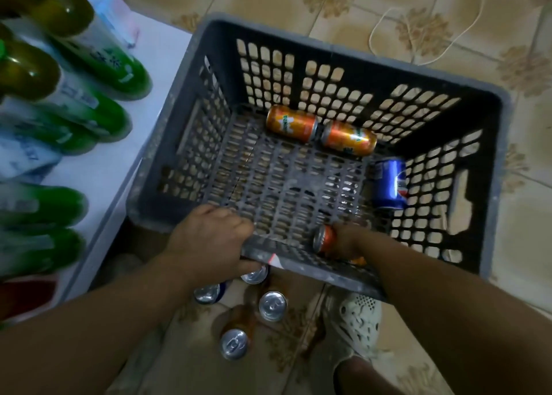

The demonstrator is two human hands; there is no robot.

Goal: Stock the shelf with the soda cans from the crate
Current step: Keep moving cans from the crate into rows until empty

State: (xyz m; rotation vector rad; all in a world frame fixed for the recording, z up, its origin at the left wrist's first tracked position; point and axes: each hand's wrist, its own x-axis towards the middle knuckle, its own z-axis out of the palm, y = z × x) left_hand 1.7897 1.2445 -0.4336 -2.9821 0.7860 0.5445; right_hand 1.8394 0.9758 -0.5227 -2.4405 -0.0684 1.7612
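The grey slotted plastic crate [298, 51] is gripped at its near rim by the left hand [209, 239], an orange soda can [324, 239] there by the right hand [346, 240]; upright floor cans [272, 306] beneath could be toppled by a slip.

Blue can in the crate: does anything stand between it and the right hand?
Nothing lies between them: only bare crate floor separates the blue can from the right hand. But that hand grips an orange can, so it is not free. The left hand holds the crate's near rim.
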